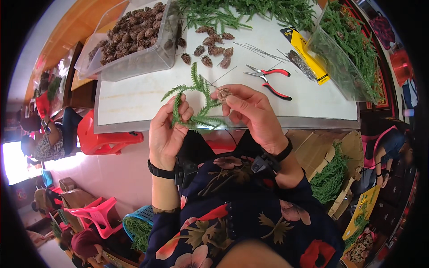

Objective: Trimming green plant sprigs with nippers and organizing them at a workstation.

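Between the fingers of my left hand [166, 129], a green artificial pine sprig [195, 77] is pinched, its needled branches curving up and to the right. My right hand [257, 116] grips a small brown pine cone [222, 94] by thumb and fingers, close beside the sprig. Thin wire [225, 76] sticks out above the cone; whether it is fixed to the cone I cannot tell. Pliers [263, 77] with red and black handles lie spread on the white table [134, 105], beyond my right hand. Several loose pine cones [206, 61] lie farther back.
At the back left stands a clear bin [156, 56] heaped with pine cones. Green sprigs [250, 13] pile up at the back; another clear bin [333, 56] holds more at right. A yellow package [308, 58] lies beside dark wires [299, 64]. A red stool [96, 136] stands left.
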Tool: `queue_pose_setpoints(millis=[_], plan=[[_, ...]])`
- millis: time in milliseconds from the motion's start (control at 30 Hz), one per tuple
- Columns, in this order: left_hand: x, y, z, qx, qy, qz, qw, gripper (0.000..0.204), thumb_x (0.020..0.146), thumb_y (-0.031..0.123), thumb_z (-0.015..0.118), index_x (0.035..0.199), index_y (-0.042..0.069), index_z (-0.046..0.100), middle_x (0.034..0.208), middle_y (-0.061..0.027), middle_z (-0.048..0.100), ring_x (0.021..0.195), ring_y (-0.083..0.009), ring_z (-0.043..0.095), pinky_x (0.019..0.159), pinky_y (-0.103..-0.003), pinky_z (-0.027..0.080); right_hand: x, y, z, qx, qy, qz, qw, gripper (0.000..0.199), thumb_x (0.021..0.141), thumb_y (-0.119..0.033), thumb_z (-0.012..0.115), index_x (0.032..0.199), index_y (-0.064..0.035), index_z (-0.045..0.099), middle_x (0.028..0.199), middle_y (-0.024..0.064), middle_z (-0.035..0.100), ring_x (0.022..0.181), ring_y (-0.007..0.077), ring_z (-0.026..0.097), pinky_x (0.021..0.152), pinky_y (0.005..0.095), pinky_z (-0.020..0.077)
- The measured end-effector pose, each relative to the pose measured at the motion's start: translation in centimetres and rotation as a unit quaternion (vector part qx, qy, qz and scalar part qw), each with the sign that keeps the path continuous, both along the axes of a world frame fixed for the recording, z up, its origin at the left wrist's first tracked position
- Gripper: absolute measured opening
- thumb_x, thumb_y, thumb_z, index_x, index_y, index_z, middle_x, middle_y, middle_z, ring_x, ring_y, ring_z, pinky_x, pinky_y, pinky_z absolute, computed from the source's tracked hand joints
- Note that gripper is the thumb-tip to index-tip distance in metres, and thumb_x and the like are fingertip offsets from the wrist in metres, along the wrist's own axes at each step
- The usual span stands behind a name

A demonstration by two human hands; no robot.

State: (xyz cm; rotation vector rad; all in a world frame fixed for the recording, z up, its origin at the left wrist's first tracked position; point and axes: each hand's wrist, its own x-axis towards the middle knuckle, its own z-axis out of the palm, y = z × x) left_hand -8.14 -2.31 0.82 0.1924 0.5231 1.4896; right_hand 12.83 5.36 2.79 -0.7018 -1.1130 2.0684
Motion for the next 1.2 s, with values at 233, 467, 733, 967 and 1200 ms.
queue_pose_setpoints(millis=[233,467,733,967,1200], plan=[[0.9,0.1,0.4,-0.017,0.034,0.016,0.999,0.023,0.097,0.015,0.049,0.111,-0.003,0.051,0.088,-0.0054,0.049,0.083,-0.0175,0.048,0.063,-0.022,0.042,-0.3,-0.3,0.1,0.005,0.010,-0.006,1.000,0.031,0.094,-0.015,0.059,0.122,-0.0018,0.059,0.102,0.0049,0.065,0.078,0.0058,0.054,0.060,0.0192,0.0381],[1.3,0.1,-0.1,0.011,0.085,0.068,0.994,0.023,0.099,0.014,0.048,0.116,0.000,0.051,0.100,-0.0080,0.055,0.095,-0.0191,0.055,0.072,-0.025,0.049,-0.4,-0.5,-0.5,0.027,0.035,-0.066,0.997,0.031,0.093,-0.014,0.060,0.120,-0.0001,0.060,0.112,0.0061,0.063,0.097,0.0082,0.055,0.080,0.0231,0.0433],[2.2,-0.4,0.4,0.002,0.122,0.080,0.989,0.025,0.099,0.011,0.047,0.122,0.001,0.049,0.115,-0.0114,0.057,0.104,-0.0199,0.059,0.083,-0.031,0.053,-1.0,0.4,-2.1,0.200,-0.030,0.008,0.979,0.027,0.086,-0.004,0.064,0.113,0.0009,0.064,0.114,0.0101,0.062,0.110,0.0182,0.055,0.098,0.0309,0.0413],[2.2,-0.2,2.1,0.029,0.372,0.197,0.907,0.030,0.095,0.008,0.051,0.124,-0.001,0.051,0.123,-0.0121,0.056,0.113,-0.0178,0.054,0.086,-0.030,0.049,1.0,2.6,-0.8,0.274,-0.036,0.078,0.958,0.025,0.084,-0.004,0.066,0.108,0.0000,0.066,0.111,0.0108,0.063,0.108,0.0195,0.056,0.097,0.0320,0.0415],[2.1,0.4,4.0,0.065,0.611,-0.007,0.789,0.021,0.090,0.009,0.062,0.108,-0.002,0.061,0.098,-0.0054,0.063,0.084,-0.0058,0.055,0.073,-0.020,0.043,2.6,3.6,0.6,0.394,-0.080,0.154,0.902,0.022,0.082,-0.005,0.068,0.103,-0.0017,0.067,0.108,0.0096,0.062,0.107,0.0207,0.055,0.096,0.0330,0.0411]])
